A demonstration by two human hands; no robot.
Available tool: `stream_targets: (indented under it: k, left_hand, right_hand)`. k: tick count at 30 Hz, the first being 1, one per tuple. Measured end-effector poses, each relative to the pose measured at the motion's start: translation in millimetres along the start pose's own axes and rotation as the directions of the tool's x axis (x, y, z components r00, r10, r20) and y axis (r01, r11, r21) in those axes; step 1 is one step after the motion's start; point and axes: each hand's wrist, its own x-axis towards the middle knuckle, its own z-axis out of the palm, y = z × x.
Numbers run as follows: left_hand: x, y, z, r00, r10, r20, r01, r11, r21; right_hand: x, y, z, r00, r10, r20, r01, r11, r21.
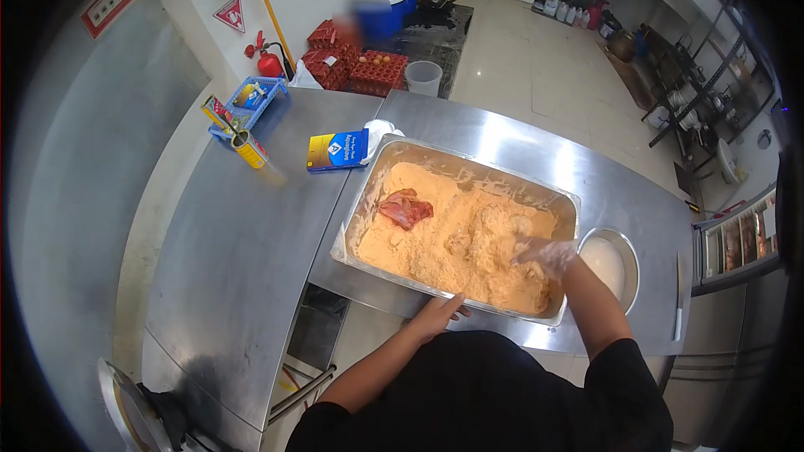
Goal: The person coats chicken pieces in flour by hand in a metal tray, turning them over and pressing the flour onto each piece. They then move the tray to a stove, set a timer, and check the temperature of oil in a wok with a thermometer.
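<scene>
Meat (405, 208) lies uncoated on flour (473, 238) in tray (481, 169). Gloved right hand (546, 256) works flour, grip unclear; left hand (437, 315) open, empty, by rim.

Bright indoor light, steel glare, fisheye warp, dark corners

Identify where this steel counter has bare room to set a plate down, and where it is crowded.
Bare: the counter left of the tray, from the blue box down to the near edge; also the far strip beyond the tray. Crowded: the basket and can corner, the bowl beside the gloved right hand, and the near rim under the left hand.
</scene>
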Motion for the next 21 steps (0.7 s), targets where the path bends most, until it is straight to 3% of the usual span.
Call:
stream_targets:
  k: [1, 3, 4, 7, 10, 14, 16, 19, 21]
  left_hand:
    - [-2, 4, 0, 1.0, -0.01, 0.001, 0.01, 1.0, 0.007]
    - [-3, 7, -1, 1.0, -0.021, 0.003, 0.021, 1.0, 0.021]
    - [-2, 7, -2, 1.0, -0.023, 0.006, 0.023, 0.999, 0.028]
    - [-6, 15, 1, 0.999, -0.042, -0.007, 0.042, 0.999, 0.031]
    - [-5, 15, 1, 0.999, -0.027, -0.016, 0.028, 0.999, 0.035]
    - [0, 2, -3, 1.0, -0.005, -0.004, 0.005, 0.999, 0.031]
    - [-7, 12, 0, 1.0, -0.015, -0.001, 0.015, 0.999, 0.043]
    - [-7, 15, -2, 1.0, -0.028, 0.014, 0.026, 0.997, 0.074]
    - [-5, 12, -4, 0.999, -0.025, 0.023, 0.023, 0.997, 0.08]
  right_hand:
    - [-11, -16, -2, 0.999, -0.01, -0.05, 0.013, 0.998, 0.058]
    - [-34, -53, -18, 0.982, 0.078, -0.173, -0.104, 0.984, -0.148]
    - [-31, -48, -24, 0.986, 0.034, -0.165, -0.085, 0.947, -0.309]
    - [-28, -37, -32, 0.961, 0.106, -0.256, -0.16, 0.967, -0.198]
    - [-46, -56, -32, 0.949, 0.124, -0.291, -0.113, 0.992, 0.053]
    - [-28, -20, -34, 0.918, 0.069, -0.391, -0.122, 0.986, -0.111]
    - [-43, -53, -24, 0.908, 0.058, -0.414, -0.178, 0.95, -0.256]
    - [-39, -65, -12, 0.914, 0.006, -0.405, -0.148, 0.936, -0.319]
    - [-41, -90, -4, 0.924, -0.119, -0.363, -0.098, 0.844, -0.527]
